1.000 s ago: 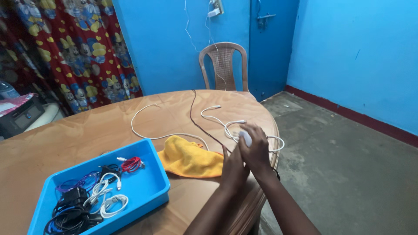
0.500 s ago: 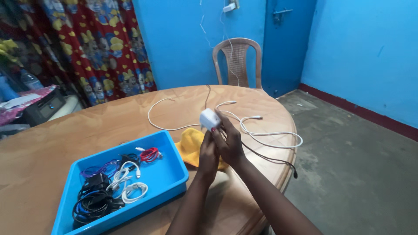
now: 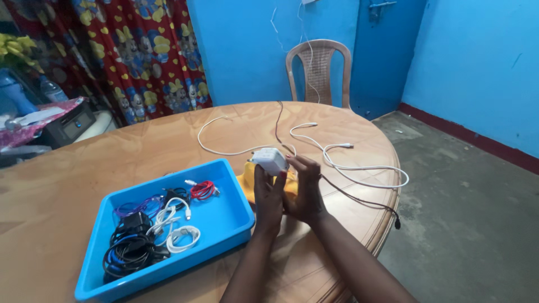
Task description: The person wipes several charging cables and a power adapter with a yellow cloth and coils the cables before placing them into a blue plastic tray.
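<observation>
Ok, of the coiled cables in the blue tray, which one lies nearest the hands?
The small red coiled cable, at the far right end of the bundle in the blue plastic tray. It is the only red one; the white, purple, black and blue coils lie further left.

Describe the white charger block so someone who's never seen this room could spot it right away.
Start at the round wooden table and find the blue tray. Just right of it, both hands, left hand and right hand, hold the white charger block above a yellow cloth. It is boxy, unlike the thin cables nearby.
</observation>
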